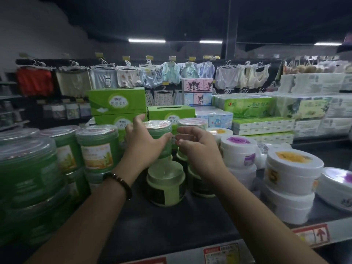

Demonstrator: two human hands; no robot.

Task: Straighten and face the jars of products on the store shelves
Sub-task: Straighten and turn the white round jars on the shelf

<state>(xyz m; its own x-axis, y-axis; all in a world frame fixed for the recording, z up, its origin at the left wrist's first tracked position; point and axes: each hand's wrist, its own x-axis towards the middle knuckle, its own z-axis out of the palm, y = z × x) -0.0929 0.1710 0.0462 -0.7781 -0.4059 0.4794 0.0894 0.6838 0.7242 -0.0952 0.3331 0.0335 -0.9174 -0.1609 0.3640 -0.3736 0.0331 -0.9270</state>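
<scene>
Far left on the dark store shelf (171, 225) stand stacked big translucent green plastic tubs with clear lids (28, 162), and just beside them a green jar with a yellow-orange label (98, 147) sits on top of another tub. Behind these rise bright green cardboard tissue boxes (117, 101). The left hand (144, 143), a dark beaded bracelet (120, 184) on its wrist, reaches to the middle of the shelf; its grip is wide and wrapped round a green round jar with a clear plastic lid (160, 128), fingers behind and thumb across the front. That jar stands upright, higher than a pale green jar with a dark label (165, 184) just in front of it; what it rests on is hidden by the hand. The right hand (198, 147) is just right of the held jar, fingers curled with the tips close to its side; whether this grip touches or holds anything cannot be told. Behind it stands a second clear-lidded green jar (192, 122). Further right are stacked white round tubs, one with a purple label (238, 149) and one with a yellow label (293, 168). Red and white price tags (221, 252) run along the shelf's front edge
</scene>
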